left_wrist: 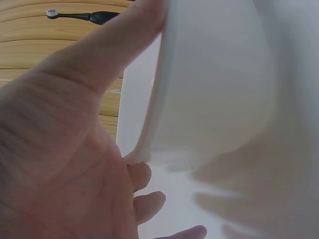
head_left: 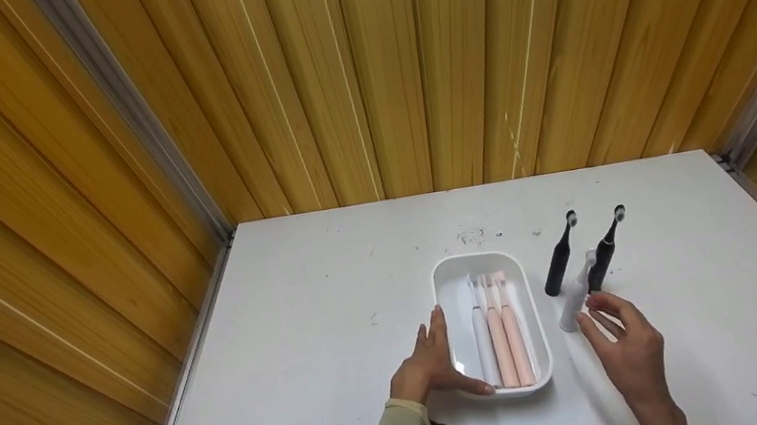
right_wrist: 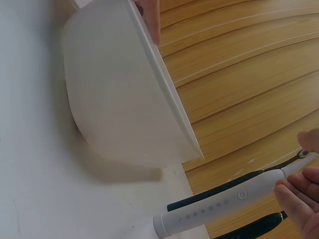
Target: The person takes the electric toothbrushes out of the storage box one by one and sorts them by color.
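A white bin (head_left: pixel 539 323) on the table holds one white toothbrush (head_left: pixel 483 339) and two pink toothbrushes (head_left: pixel 515 342), side by side with heads toward the back. My left hand (head_left: pixel 434 361) rests at the bin's near left corner, thumb along the near rim, fingers spread by the left side. Right of the bin, another white electric toothbrush (right_wrist: pixel 224 201) stands upright on its base. Thumb and fingers of my right hand (head_left: pixel 627 344) are close about its upper part, with a small gap by the thumb in the right wrist view.
Two black toothbrushes, one (head_left: pixel 560 264) behind the white one and another (head_left: pixel 603 261) to its right, stand upright close by. Yellow wood-patterned panels (head_left: pixel 388 76) rise at the back and sides of the white table (head_left: pixel 306 328).
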A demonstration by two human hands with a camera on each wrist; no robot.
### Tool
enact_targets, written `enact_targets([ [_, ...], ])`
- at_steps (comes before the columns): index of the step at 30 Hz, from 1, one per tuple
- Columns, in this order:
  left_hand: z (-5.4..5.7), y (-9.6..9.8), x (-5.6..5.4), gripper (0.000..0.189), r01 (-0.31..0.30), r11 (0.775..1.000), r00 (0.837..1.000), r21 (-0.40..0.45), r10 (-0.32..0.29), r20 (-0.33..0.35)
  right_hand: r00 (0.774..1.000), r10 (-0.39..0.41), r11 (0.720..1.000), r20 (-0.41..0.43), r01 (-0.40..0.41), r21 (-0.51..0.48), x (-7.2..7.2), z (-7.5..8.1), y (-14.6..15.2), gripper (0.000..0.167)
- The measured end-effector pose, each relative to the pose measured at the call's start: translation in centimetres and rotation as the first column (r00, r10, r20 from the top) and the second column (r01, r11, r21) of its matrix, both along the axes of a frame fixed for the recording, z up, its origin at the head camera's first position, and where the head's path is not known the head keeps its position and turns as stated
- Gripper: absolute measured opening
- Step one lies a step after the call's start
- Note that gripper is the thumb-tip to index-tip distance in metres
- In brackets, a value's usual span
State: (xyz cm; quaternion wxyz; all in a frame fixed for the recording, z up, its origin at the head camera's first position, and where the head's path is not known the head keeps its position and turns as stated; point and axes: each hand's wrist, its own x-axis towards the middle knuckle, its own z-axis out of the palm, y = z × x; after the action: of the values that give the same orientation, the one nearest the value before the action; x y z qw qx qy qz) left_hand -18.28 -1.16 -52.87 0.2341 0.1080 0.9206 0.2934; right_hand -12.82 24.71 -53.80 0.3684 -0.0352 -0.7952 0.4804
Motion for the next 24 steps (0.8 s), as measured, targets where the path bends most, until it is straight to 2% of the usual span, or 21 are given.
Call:
enact_targets([
  [4,0.0,0.0,0.0,0.145,-0.001,1.000,1.000,0.003,0.001,-0.005,0.998,0.050,0.999,-0.030,-0.051,-0.020,-0.3,0.0,-1.1,0.040],
  [7,-0.1,0.0,0.0,0.145,0.006,1.000,1.000,0.006,-0.006,-0.011,0.997,0.074,0.997,-0.023,-0.075,-0.021,-0.5,0.0,-1.8,0.040],
  [16,-0.2,0.1,-0.2,0.144,0.013,1.000,1.000,-0.010,-0.013,-0.016,0.986,0.120,0.993,0.119,-0.120,-0.003,-1.3,0.5,-3.4,0.038],
  [20,-0.2,0.1,-0.1,0.144,0.013,1.000,1.000,-0.003,-0.013,-0.019,0.964,0.175,0.984,0.202,-0.167,-0.053,-1.6,0.5,-3.8,0.042],
  [24,-0.1,0.1,-0.1,0.144,0.006,1.000,1.000,0.001,-0.006,-0.024,0.917,0.223,0.974,0.330,-0.199,-0.106,-2.0,0.5,-4.1,0.047],
])
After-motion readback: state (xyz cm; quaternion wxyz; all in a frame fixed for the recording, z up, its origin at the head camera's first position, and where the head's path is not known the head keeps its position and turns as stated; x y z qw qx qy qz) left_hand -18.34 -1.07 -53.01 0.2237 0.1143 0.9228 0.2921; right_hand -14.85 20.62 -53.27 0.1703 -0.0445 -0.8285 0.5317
